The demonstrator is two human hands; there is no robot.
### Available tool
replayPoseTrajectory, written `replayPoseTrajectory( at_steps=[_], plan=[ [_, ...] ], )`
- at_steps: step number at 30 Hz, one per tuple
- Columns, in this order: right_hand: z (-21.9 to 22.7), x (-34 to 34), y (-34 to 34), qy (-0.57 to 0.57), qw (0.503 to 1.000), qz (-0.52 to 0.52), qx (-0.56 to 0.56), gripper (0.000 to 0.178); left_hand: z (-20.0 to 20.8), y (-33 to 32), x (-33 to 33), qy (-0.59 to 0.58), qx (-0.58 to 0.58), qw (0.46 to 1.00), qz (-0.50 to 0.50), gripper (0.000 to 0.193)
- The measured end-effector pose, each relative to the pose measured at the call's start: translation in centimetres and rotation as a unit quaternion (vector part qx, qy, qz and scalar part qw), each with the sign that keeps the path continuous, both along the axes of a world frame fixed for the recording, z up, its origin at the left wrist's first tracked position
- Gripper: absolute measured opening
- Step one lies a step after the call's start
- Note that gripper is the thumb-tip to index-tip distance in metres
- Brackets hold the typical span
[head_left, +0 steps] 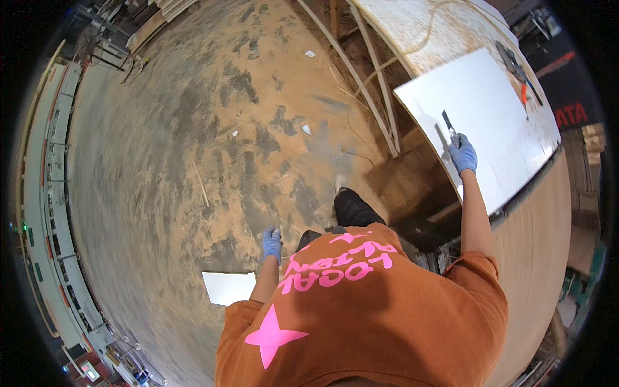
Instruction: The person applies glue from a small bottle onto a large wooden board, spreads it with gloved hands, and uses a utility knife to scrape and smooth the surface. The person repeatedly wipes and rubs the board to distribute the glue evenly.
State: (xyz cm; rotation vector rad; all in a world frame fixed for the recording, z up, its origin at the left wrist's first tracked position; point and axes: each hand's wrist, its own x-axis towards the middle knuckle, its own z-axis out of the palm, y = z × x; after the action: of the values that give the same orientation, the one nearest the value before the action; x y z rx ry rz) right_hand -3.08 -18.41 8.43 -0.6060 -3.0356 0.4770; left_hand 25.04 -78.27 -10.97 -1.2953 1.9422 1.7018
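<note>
My right hand (pixel 463 155), in a blue glove, grips a slim hand tool with a flat dark blade (pixel 448 121) whose exact kind I cannot make out. Hand and tool are over a large white panel (pixel 493 116) on the workbench, and their shadow falls on it. My left hand (pixel 272 245), gloved too, hangs low at my left side, away from the bench. Its fingers are curled, and no object shows in them. Near that forearm is a smaller white board (pixel 229 288).
Dust coats the bench top (pixel 419 29). Tools with dark and red parts (pixel 516 68) lie at the panel's far right. Curved pale strips (pixel 361 77) border the bench's left side. White scraps (pixel 306 129) dot the dusty floor (pixel 161 161). A long pale machine (pixel 55 193) runs along the left.
</note>
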Motion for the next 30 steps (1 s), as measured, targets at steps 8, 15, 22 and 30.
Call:
replayPoseTrajectory(
  at_steps=[8,15,22,30],
  plan=[
    [-1.5,-14.9,-2.5,-0.013,0.997,-0.067,0.048,0.061,-2.1,-5.1,-16.7,-0.009,-0.035,0.999,-0.029,0.038],
    [-1.0,-27.1,-3.6,-0.022,0.995,-0.065,0.077,0.061,-7.9,-9.5,-23.8,0.019,-0.095,0.991,0.093,0.042],
    [-2.9,-41.3,-7.8,0.016,0.998,-0.022,0.05,0.059,-11.9,-12.7,-32.4,-0.052,0.057,0.995,0.056,0.045],
    [-3.1,-56.7,-14.6,-0.001,0.95,-0.108,0.293,0.056,-11.6,-24.5,-57.2,-0.025,-0.06,0.982,-0.18,0.044]
  ],
)
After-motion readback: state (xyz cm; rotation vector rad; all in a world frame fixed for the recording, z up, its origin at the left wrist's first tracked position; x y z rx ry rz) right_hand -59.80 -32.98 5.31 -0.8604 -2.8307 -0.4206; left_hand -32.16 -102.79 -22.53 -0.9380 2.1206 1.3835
